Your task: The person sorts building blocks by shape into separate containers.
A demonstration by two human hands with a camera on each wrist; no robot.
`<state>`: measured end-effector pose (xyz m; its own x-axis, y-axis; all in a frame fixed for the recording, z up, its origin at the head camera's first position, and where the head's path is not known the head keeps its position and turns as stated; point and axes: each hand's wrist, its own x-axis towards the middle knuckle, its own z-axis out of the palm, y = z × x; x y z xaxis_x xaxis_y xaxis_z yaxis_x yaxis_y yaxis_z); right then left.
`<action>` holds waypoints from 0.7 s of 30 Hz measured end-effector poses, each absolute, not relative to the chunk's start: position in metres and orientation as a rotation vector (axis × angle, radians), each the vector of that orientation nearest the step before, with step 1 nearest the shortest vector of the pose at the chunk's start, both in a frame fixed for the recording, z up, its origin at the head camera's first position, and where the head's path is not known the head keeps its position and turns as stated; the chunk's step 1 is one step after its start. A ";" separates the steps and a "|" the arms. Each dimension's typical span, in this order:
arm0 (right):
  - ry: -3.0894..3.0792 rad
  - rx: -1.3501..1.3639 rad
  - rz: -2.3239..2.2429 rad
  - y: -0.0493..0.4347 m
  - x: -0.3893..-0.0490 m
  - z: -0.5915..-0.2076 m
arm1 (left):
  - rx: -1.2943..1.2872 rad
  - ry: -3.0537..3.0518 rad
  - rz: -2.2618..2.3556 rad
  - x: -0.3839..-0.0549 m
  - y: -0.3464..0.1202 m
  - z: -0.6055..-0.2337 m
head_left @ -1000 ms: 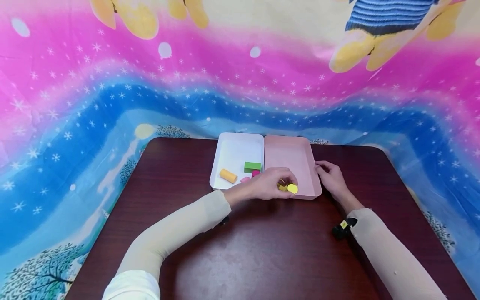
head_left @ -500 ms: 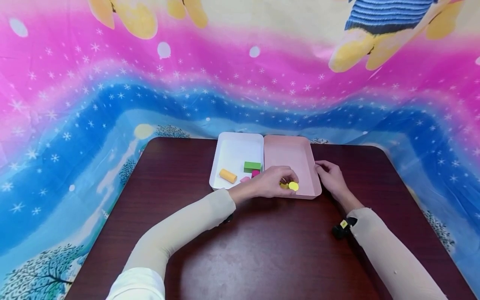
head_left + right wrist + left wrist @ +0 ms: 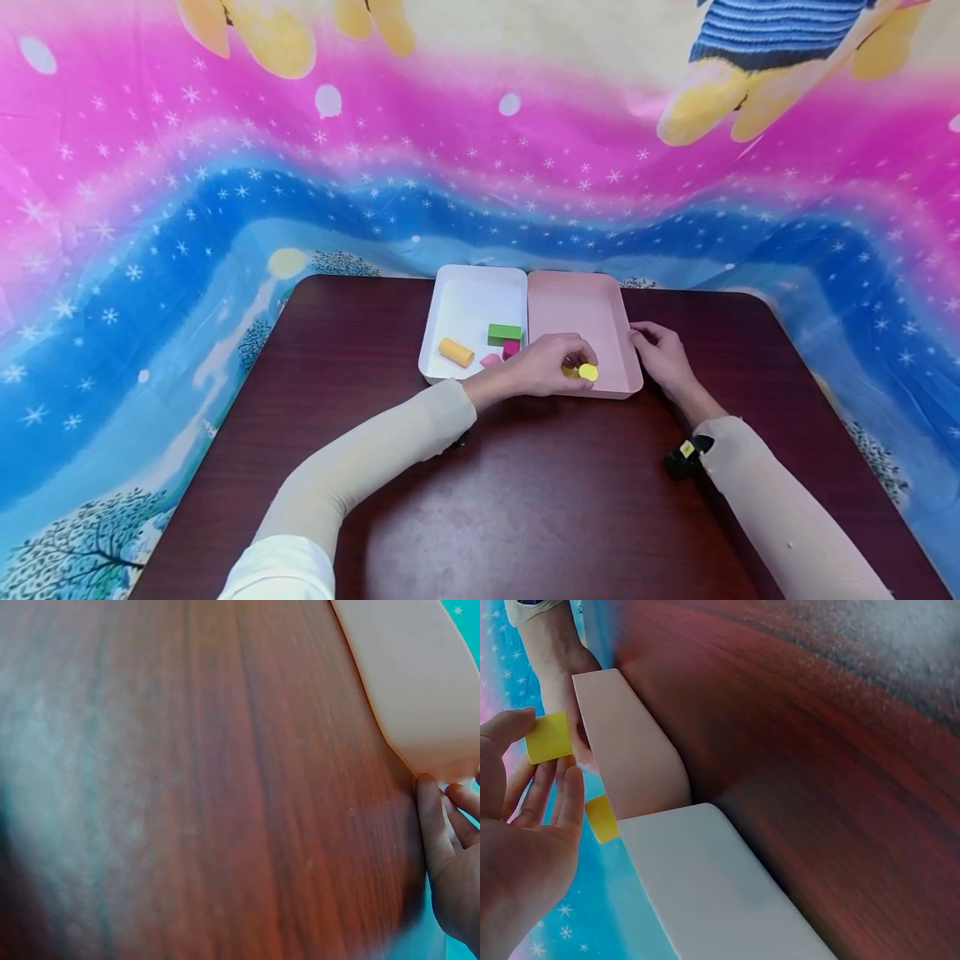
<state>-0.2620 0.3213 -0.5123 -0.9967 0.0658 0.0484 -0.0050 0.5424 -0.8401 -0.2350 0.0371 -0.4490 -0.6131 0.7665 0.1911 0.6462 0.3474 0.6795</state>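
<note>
My left hand (image 3: 551, 365) pinches a yellow cylinder block (image 3: 588, 372) between thumb and fingers, over the near part of the pink tray (image 3: 573, 304). In the left wrist view, the block (image 3: 549, 738) shows its side as a square. A second yellow block (image 3: 602, 818) peeks past the pink tray's rim there; in the head view it is mostly hidden behind the left fingers. My right hand (image 3: 663, 358) rests its fingertips at the outside of the pink tray's right wall. In the right wrist view, thumb and index fingertips (image 3: 426, 782) lie close together at the tray's corner.
A white tray (image 3: 480, 287) stands against the pink tray's left side. Inside are an orange cylinder (image 3: 456, 352), a green rectangular block (image 3: 505, 335), a magenta block (image 3: 511, 348) and a pink piece (image 3: 491, 360). The dark wooden table (image 3: 480, 500) backs onto a printed cloth (image 3: 465, 200).
My left hand has shifted slightly to the right and away from me with the yellow cylinder block. The right hand and both trays have stayed in place.
</note>
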 end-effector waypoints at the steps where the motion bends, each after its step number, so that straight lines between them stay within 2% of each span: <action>1: -2.691 -0.052 1.469 0.321 -0.262 -0.512 | 1.294 2.443 1.118 -0.235 0.038 -0.450; 21: -2.693 -0.050 1.471 0.321 -0.260 -0.511 | 1.285 2.462 1.076 -0.237 0.043 -0.457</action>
